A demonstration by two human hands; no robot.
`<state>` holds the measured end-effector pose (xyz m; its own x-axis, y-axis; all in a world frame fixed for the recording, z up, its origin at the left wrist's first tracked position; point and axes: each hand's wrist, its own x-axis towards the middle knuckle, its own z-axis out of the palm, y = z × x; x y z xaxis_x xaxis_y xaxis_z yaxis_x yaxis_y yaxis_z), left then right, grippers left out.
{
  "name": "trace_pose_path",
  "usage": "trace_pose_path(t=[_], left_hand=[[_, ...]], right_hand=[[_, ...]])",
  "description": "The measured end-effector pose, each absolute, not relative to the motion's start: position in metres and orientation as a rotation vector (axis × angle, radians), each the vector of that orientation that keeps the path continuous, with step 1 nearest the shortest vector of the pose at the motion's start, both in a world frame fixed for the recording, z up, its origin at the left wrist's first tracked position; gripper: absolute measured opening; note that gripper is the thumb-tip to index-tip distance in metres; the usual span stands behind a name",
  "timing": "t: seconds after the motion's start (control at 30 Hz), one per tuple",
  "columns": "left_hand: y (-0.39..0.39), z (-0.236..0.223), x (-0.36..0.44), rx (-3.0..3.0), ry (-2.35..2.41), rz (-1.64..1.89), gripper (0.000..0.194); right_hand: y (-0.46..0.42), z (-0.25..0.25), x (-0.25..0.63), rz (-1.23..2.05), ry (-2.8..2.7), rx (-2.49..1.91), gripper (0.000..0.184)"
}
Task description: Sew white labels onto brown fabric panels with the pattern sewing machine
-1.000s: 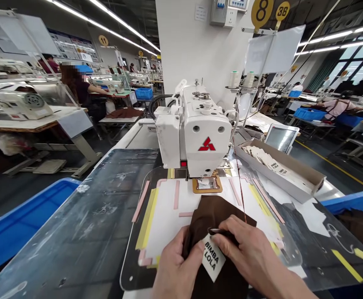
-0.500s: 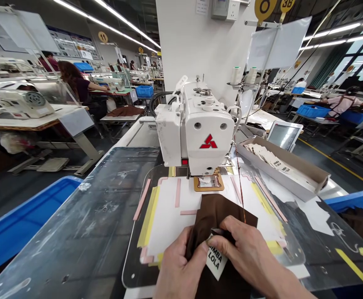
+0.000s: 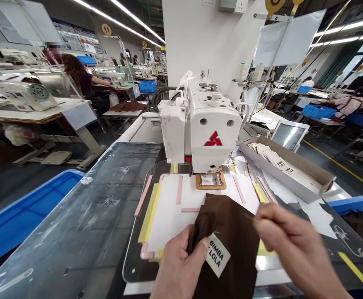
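Observation:
My left hand (image 3: 179, 263) is closed on the left side of a dark brown fabric piece (image 3: 231, 216), its thumb on top at the edge of a label. That white label (image 3: 218, 255) reads BIMBA Y LOLA and lies flat on the cloth. To the right of the fabric, my right hand (image 3: 289, 238) is closed and smeared by motion. A reddish-brown cord (image 3: 255, 187) runs down to its fingers; whatever they hold is hidden. Beyond the fabric stands a white sewing machine (image 3: 214, 124) with a brown clamp frame (image 3: 211, 187) under its head.
An open cardboard box (image 3: 306, 187) of labels stands at the right, with a tablet-like screen (image 3: 290, 135) behind it. Blue bins (image 3: 28, 211) flank the table. Thread cones (image 3: 242, 71) stand at the back. Other people sit at machines farther off.
My right hand has left the label and swung right, past the fabric's edge, with the cord following it. More of the label shows. My left hand keeps its hold; the view has shifted slightly.

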<state>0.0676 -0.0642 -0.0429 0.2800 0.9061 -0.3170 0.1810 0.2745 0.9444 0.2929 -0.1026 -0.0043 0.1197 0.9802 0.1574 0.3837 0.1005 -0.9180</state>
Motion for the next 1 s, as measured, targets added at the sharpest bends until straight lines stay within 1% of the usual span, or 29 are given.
trace_pose_path(t=[0.1,0.17,0.23,0.4,0.53,0.67,0.73,0.83,0.9,0.97,1.0], left_hand=[[-0.063,-0.039,0.069,1.251,1.195,0.711,0.032],[-0.063,-0.036,0.069,1.315,1.206,0.707,0.031],[-0.064,-0.035,0.069,1.364,1.220,0.698,0.031],[-0.068,-0.035,0.071,1.395,1.263,0.716,0.028],[-0.071,-0.037,0.072,1.389,1.261,0.763,0.028],[-0.073,-0.041,0.071,1.406,1.244,0.757,0.032],[-0.074,-0.041,0.071,1.423,1.242,0.744,0.032],[-0.074,-0.038,0.071,1.408,1.245,0.725,0.028],[-0.073,-0.035,0.071,1.376,1.247,0.722,0.026],[-0.073,-0.034,0.072,1.365,1.251,0.729,0.026],[-0.072,-0.035,0.073,1.370,1.255,0.736,0.026]], right_hand=[[-0.099,-0.008,0.291,0.921,-1.800,-1.698,0.022],[-0.095,-0.013,0.285,0.938,-1.908,-1.741,0.015],[-0.091,-0.016,0.279,0.922,-1.969,-1.703,0.012],[-0.086,-0.012,0.272,0.847,-2.097,-1.608,0.023],[-0.083,-0.010,0.269,0.768,-2.186,-1.625,0.024],[-0.084,-0.014,0.267,0.715,-2.225,-1.636,0.024],[-0.087,-0.013,0.269,0.758,-2.183,-1.562,0.029],[-0.094,-0.007,0.276,0.856,-1.970,-1.406,0.033],[-0.097,-0.003,0.281,0.884,-1.840,-1.415,0.027],[-0.097,-0.002,0.282,0.942,-1.793,-1.514,0.011],[-0.096,-0.003,0.280,0.986,-1.788,-1.576,0.011]])
